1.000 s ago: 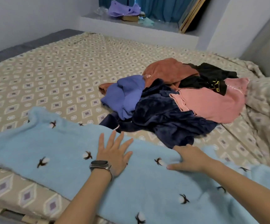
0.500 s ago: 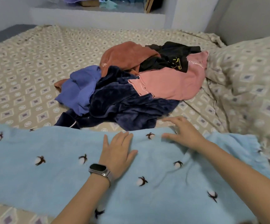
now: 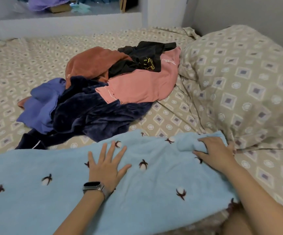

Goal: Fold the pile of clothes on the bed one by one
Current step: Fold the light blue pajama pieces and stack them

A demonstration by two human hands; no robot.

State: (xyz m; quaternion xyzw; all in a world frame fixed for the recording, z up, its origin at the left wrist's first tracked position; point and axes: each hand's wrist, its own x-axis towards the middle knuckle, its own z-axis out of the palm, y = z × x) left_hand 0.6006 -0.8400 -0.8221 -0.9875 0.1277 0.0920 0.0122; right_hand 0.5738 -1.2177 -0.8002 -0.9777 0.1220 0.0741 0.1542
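Fluffy pale-blue fleece [image 3: 52, 197], dotted with small white-and-brown cotton-boll motifs, lies spread across the near edge of the bed [image 3: 27, 61]. The person's left hand [image 3: 107, 164] rests flat on it, fingers straight and spread wide, a dark watch [image 3: 93, 187] on the wrist. Their right hand [image 3: 217, 154] sits at the fleece's far right corner, fingers curled round a bunched-up fold of the fabric.

Beyond the fleece, in the middle of the patterned sheet, sits the pile of clothes [image 3: 93, 106]: a periwinkle top [image 3: 39, 109] on the left, a dark navy plush garment [image 3: 93, 116] just beside and partly over it, a rust-brown piece [image 3: 93, 63] behind, a pink shirt [image 3: 142, 89] on the right and a black garment [image 3: 142, 55] on top of that. The black one carries a yellow-green print, the pink one small white lettering; neither is readable from here.

A pillow [image 3: 247, 82] in the same diamond pattern lies at the right. On the ledge behind the bed a small cardboard box [image 3: 61, 8] sits under purple cloth [image 3: 44, 4].
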